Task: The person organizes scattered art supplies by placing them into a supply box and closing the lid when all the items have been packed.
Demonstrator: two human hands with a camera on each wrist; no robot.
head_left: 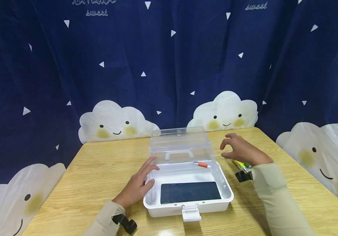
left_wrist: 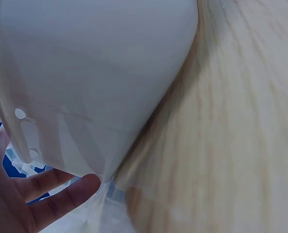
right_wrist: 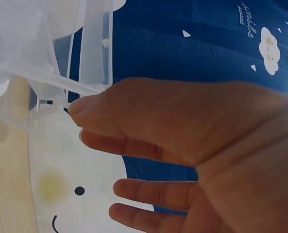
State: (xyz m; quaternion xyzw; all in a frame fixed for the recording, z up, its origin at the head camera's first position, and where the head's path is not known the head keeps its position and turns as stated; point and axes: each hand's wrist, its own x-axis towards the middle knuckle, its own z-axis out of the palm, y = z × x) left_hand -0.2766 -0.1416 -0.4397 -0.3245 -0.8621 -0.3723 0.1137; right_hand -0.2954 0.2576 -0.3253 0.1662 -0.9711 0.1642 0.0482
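A white plastic box (head_left: pixel 169 207) with a clear hinged lid (head_left: pixel 183 141) stands on the table, its lid raised at the back. Inside it lie an orange paint tube (head_left: pixel 203 165), near the rear wall, and a flat dark rectangle (head_left: pixel 190 192). My left hand (head_left: pixel 137 186) rests at the box's left rim, fingers spread; in the left wrist view its fingertips are near the white wall (left_wrist: pixel 95 68). My right hand (head_left: pixel 243 151) hovers right of the lid, fingers loosely bent, with nothing visible between them. Yellow and green tubes (head_left: pixel 239 165) lie partly hidden beneath it.
The wooden table (head_left: pixel 104 167) carries the box near its front edge. A white latch (head_left: pixel 190 213) hangs down at the box's front. Behind the table hangs a dark blue curtain (head_left: pixel 121 85) with clouds and triangles. Each wrist wears a black camera strap (head_left: pixel 124 223).
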